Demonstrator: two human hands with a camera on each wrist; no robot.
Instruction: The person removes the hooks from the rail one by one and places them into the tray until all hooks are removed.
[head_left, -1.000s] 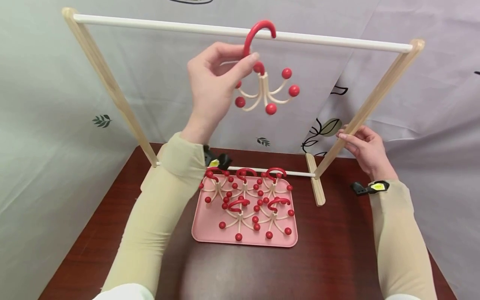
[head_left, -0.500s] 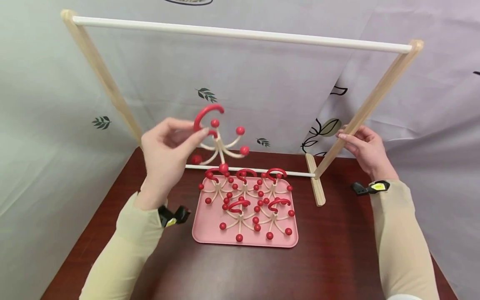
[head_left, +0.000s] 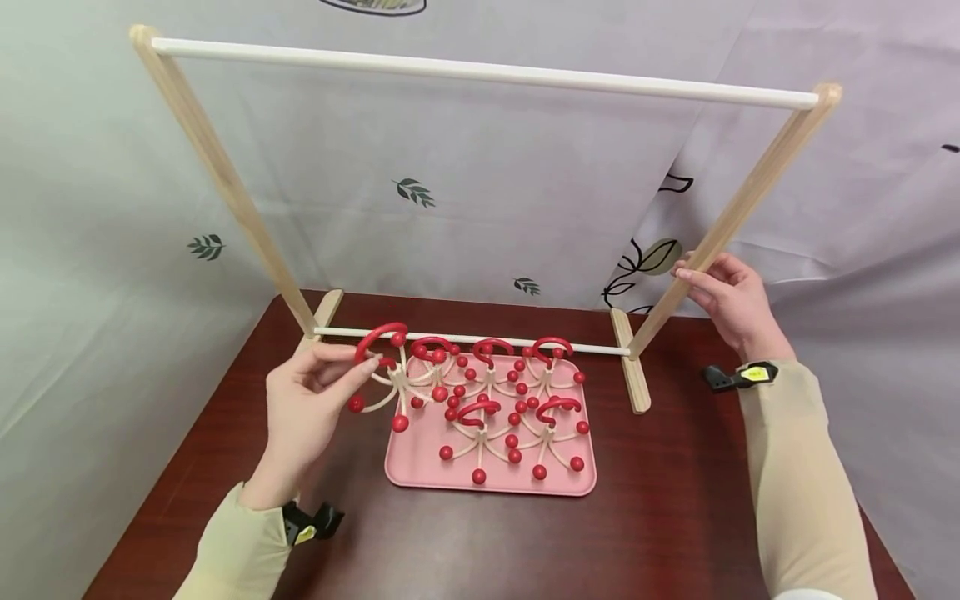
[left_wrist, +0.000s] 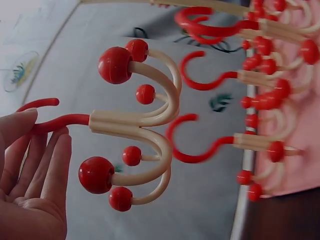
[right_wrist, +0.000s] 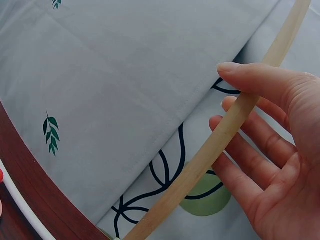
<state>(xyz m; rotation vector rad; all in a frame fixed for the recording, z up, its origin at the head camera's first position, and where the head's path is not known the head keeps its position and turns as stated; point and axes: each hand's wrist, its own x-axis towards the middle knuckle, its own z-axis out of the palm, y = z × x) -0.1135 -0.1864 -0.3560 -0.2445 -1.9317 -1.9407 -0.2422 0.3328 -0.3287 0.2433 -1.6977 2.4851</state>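
Observation:
In the head view my left hand (head_left: 303,408) pinches the red hook of a multi-arm hanger (head_left: 397,379) with cream arms tipped by red balls. That hanger is held over the left rear of a pink tray (head_left: 420,463). Up close in the left wrist view, thumb and fingers hold the hook of the hanger (left_wrist: 120,120). Several similar hangers (head_left: 480,433) stand on the tray, hooks up. My right hand (head_left: 738,304) grips the right wooden post (head_left: 731,217) of a rack; the right wrist view has the thumb in front of the post (right_wrist: 210,150) and fingers behind.
The rack's white top bar (head_left: 480,71) spans above, with nothing hanging on it. Its lower bar (head_left: 592,345) runs behind the tray, between wooden feet (head_left: 633,375). All stand on a dark red table (head_left: 660,500) before a pale patterned curtain (head_left: 480,208).
My left hand has come down and to the left from the top bar, carrying the hanger to the tray's left rear. The right hand stays on the post.

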